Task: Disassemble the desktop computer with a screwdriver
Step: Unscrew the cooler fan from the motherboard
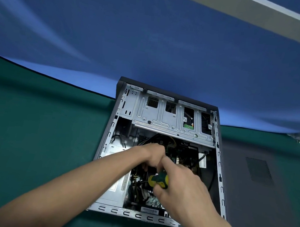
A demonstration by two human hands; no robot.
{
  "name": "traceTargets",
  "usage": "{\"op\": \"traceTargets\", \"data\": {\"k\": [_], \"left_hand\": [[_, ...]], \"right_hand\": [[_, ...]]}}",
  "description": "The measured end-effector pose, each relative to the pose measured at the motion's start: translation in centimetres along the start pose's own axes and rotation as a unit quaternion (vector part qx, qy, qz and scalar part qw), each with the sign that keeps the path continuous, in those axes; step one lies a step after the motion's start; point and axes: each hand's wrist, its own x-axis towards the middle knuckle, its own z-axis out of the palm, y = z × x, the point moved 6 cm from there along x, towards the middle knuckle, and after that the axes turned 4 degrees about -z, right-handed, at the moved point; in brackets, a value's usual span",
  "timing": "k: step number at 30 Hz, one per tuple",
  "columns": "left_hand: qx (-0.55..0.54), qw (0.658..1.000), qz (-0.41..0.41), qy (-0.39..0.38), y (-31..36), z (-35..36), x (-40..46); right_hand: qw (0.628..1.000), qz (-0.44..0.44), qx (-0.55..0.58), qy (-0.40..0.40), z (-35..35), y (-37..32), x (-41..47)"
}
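both forearms reach forward, left hand (pixel 153 155) curled knuckles-up, right hand (pixel 179 183) gripping with thumb and fingers wrapped.

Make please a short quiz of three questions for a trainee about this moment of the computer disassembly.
1. True or false: the side panel is already off the computer case and lies to the right of it.
2. Which hand grips the screwdriver with the yellow and green handle? A. left hand B. right hand C. neither
3. Fill the gap: the metal drive cage sits at the ___ end of the case, away from the person.

Key: 1 true; 2 B; 3 far
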Motion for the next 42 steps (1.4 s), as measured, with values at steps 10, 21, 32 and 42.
{"op": "traceTargets", "data": {"k": [10,21,32,42], "left_hand": [[-0.038,0.998,-0.028,0.038,-0.9,0.2,0.1],[-0.002,1.0,0.008,0.006,0.4,0.0,-0.6],[0.012,0.999,-0.008,0.046,0.3,0.1,-0.6],[0.043,0.999,0.003,0.017,0.2,0.5,0.0]], "right_hand": [[0.999,-0.026,0.034,0.032,0.1,0.2,-0.3],[0.997,-0.03,-0.04,0.059,0.3,0.3,-0.9],[0.995,-0.006,-0.046,0.085,0.2,0.4,-1.2],[0.995,-0.078,-0.045,0.05,0.2,-0.6,-1.2]]}}
